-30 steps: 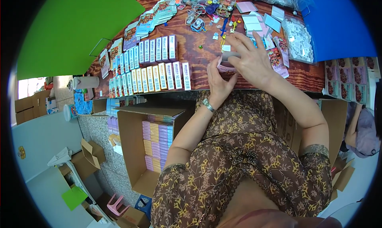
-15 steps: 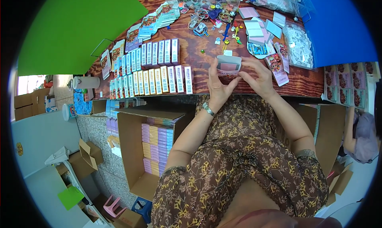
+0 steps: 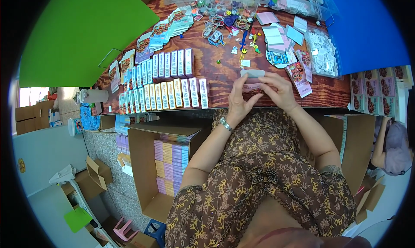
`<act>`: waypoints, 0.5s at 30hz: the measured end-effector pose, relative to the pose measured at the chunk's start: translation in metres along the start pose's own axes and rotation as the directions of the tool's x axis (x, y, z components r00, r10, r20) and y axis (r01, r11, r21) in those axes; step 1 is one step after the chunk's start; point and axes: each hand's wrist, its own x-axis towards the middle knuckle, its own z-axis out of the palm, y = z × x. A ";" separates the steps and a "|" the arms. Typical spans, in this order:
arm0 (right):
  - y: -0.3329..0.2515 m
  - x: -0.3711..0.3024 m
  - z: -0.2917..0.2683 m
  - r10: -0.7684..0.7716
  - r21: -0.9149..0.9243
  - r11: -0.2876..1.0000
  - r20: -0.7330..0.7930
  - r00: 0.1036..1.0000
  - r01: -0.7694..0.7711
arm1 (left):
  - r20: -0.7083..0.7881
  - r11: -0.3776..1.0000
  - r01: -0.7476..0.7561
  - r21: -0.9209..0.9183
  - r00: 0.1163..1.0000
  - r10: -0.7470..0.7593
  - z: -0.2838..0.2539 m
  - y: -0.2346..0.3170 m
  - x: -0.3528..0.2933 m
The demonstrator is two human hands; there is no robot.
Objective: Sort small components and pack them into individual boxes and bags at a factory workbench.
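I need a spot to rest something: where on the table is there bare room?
Bare table shows at front right, between the pink printed cards and the table's right edge, in front of the bag of white pieces. A narrower strip lies between the rows of boxes and the left hand. The back is crowded with cords, charms and a clear bin.

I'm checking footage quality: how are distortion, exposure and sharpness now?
Head view: black corners and a slightly bowed table edge betray the fisheye; head view, far left: the bright opening is washed out; head view, middle: left hand and right hand look fairly sharp.
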 end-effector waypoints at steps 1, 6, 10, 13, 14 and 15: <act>0.001 0.001 -0.004 0.046 0.050 0.998 0.002 0.999 -0.046 | 0.003 0.999 -0.024 -0.046 1.000 0.024 -0.003 0.002 0.004; -0.001 0.001 -0.024 0.067 -0.034 0.997 0.095 0.993 -0.064 | 0.039 0.994 -0.042 -0.101 0.998 0.046 -0.018 0.009 0.010; 0.002 0.008 -0.045 -0.029 -0.030 0.999 0.198 0.980 0.036 | 0.128 0.995 -0.022 -0.100 0.991 0.034 -0.020 0.012 0.012; -0.012 0.018 -0.058 0.010 -0.134 0.990 0.338 0.941 0.038 | 0.099 0.987 -0.137 -0.088 0.984 0.145 -0.014 0.011 0.018; -0.016 0.021 -0.060 0.122 -0.188 0.981 0.369 0.922 -0.054 | 0.092 0.989 -0.130 -0.068 0.986 0.136 -0.015 0.010 0.018; -0.015 0.021 -0.058 0.130 -0.154 0.985 0.331 0.935 -0.082 | 0.107 0.988 -0.125 -0.088 0.985 0.134 -0.012 0.011 0.021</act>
